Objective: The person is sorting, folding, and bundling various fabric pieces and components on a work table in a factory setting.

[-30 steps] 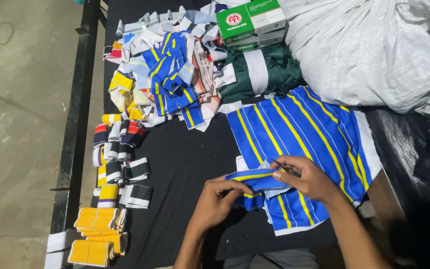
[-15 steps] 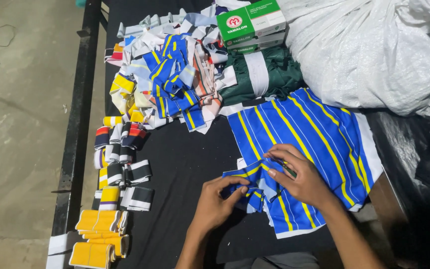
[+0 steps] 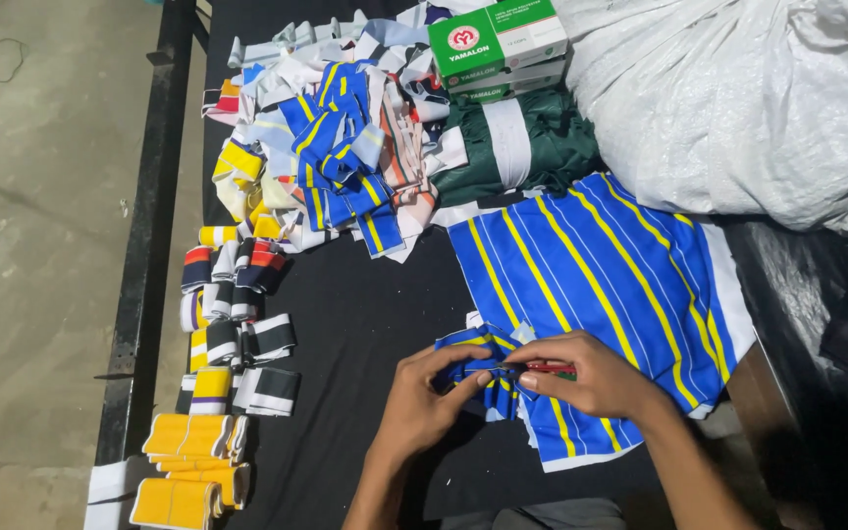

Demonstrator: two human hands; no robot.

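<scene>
A small blue strip with yellow stripes [image 3: 467, 344] lies bunched at the near left corner of a larger blue and yellow striped cloth [image 3: 601, 265] on the black table [image 3: 365, 314]. My left hand [image 3: 422, 402] pinches this strip from the left with thumb and forefinger. From the right, my right hand [image 3: 586, 381] meets it and holds a small red tool [image 3: 554, 369] in its fingers. The fingertips of both hands touch over the strip. Part of the strip is hidden under my fingers.
A heap of mixed cloth scraps [image 3: 336, 167] fills the far middle. Behind it stand green boxes [image 3: 498, 39], dark green fabric [image 3: 532, 147] and a big white sack [image 3: 748, 98]. Folded bands [image 3: 238, 329] and yellow ones [image 3: 188, 471] line the left, by the black frame [image 3: 144, 245].
The strip, stretched out between my hands a second ago, is now bunched up. Both hands have drawn close together over it.
</scene>
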